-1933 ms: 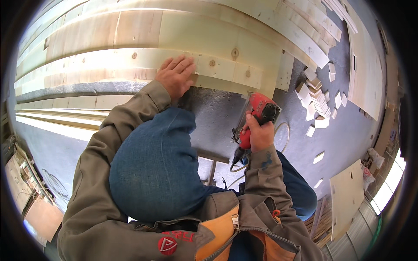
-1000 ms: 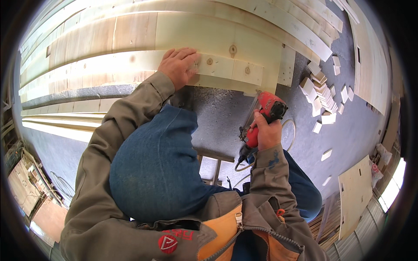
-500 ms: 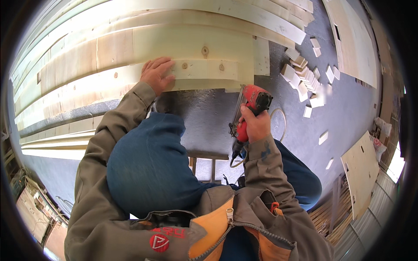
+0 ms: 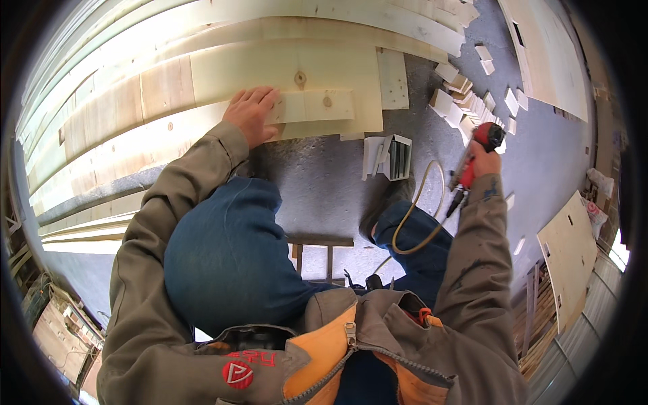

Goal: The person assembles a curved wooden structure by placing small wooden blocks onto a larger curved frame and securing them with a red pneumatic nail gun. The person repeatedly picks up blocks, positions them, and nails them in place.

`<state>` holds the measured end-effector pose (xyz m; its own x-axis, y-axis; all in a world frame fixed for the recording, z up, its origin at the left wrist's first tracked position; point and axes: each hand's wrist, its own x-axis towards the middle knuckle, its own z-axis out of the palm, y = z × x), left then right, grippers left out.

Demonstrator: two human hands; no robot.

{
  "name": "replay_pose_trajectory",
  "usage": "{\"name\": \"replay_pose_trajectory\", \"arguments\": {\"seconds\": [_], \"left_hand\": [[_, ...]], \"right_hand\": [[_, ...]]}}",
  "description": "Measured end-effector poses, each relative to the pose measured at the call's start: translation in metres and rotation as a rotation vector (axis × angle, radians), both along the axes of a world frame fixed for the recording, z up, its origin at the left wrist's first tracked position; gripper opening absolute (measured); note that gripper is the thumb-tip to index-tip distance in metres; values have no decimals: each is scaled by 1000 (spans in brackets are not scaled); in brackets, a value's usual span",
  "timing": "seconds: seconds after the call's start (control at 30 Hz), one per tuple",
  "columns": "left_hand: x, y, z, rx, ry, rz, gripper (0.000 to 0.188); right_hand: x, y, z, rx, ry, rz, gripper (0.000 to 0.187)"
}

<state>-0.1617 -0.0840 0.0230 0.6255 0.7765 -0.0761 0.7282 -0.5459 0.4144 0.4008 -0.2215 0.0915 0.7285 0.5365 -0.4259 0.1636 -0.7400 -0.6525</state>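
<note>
My left hand (image 4: 253, 116) lies on a pale narrow wooden strip (image 4: 307, 106), its fingers stretched out. The strip rests along the near part of a wide board (image 4: 243, 67), which has a dark knot near its right end. Off to the right, away from the boards, my right hand (image 4: 485, 163) is wrapped round the handle of a red and black nail gun (image 4: 483, 134). A yellowish air hose (image 4: 420, 233) loops from below the gun across my right leg.
Small wood blocks (image 4: 466, 104) lie heaped on the grey floor, right of the boards. An open white box (image 4: 391, 156) with dark strips inside stands near my right foot. Long boards (image 4: 135, 61) spread to the left. A large panel (image 4: 543, 57) lies at the far right.
My right hand has carried the nail gun away from the board's end to the right. This uncovers the white box. My left hand stays on the strip, and my right leg shows more.
</note>
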Motion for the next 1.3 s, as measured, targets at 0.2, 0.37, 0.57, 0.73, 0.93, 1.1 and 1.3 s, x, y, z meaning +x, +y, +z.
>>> {"name": "replay_pose_trajectory", "arguments": {"seconds": [0.2,0.37,0.57,0.73,0.93,1.1,1.3], "left_hand": [[1,8,-9,-9,-15,-35,74],[-28,10,-7,-20,34,3,73],[-69,4,-25,-67,-5,16,79],[-66,0,18,-70,213,48,85],[-25,-10,15,-75,118,10,87],[-29,-18,24,-112,169,-2,88],[-43,-20,26,-128,173,83,81]], "right_hand": [[177,-44,-63,-300,-654,266,49],[269,-85,-65,-230,-324,-12,46],[375,-92,44,-197,-429,5,41],[309,-67,63,-229,-668,80,46],[257,-133,42,-304,-899,401,38],[143,-178,-79,-439,-607,274,39],[74,-232,-157,-572,-430,-29,43]]}}
